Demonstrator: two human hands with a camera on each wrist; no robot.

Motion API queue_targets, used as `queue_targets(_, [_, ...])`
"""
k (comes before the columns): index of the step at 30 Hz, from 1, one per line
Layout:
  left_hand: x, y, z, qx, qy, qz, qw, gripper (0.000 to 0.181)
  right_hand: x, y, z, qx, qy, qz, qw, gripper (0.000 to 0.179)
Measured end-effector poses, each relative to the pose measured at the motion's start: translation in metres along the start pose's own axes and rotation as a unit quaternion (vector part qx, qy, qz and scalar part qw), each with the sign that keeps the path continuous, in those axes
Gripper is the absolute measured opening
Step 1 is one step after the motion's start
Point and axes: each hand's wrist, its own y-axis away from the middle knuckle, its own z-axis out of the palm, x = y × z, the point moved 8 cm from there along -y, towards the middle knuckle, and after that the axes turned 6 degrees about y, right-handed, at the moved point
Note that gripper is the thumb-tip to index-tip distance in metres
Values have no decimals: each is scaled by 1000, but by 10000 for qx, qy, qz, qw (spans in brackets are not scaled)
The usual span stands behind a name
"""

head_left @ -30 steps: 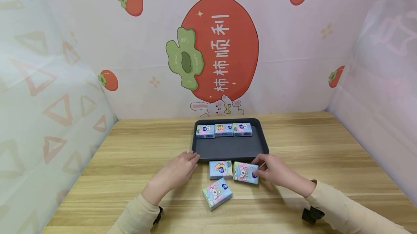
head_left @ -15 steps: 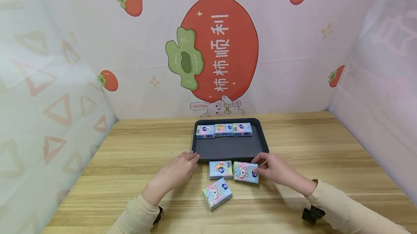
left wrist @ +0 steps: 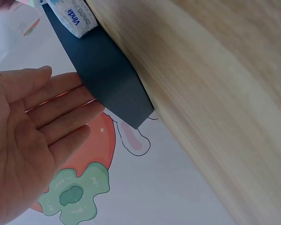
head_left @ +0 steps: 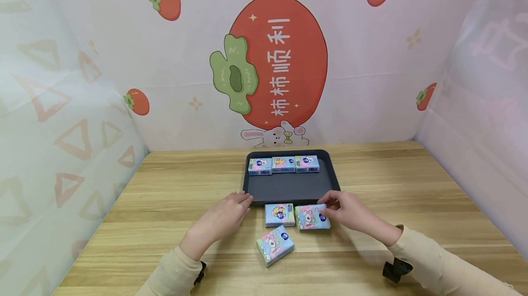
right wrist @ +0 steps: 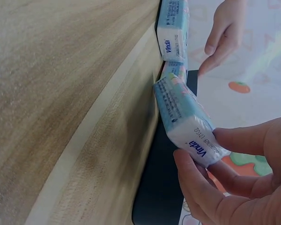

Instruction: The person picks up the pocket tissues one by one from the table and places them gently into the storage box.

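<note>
Persimmon-print backdrop (head_left: 307,57) behind, wood counter (head_left: 177,172) below. Your right hand (head_left: 345,210) pinches a Vinda tissue pack (head_left: 310,218) just in front of the tray (head_left: 288,189), so that hand's nearest. Pack's long axis runs roughly along the tray's near edge, logo end facing your right hand. Left hand's (head_left: 228,214) straight-fingered at the tray's near-left corner.

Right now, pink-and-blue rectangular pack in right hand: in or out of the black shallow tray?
Out: right hand pinches the pack outside the near rim of the tray.
</note>
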Motion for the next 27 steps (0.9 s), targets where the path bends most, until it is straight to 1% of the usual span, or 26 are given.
queue_targets(6, [0, 0, 1, -18, 2, 0, 10000, 33, 1, -1, 0, 34, 5, -37, 10000, 15])
queue_targets(13, [1, 1, 0, 17, 15, 25, 10000, 33, -1, -3, -6, -1, 74, 99, 9999, 14])
queue_targets(20, [0, 1, 0, 44, 6, 44, 10000, 33, -8, -7, -15, 73, 215, -24, 9997, 14])
queue_targets(27, [0, 0, 1, 33, 42, 22, 10000, 33, -14, -11, -22, 78, 279, -51, 9996, 15])
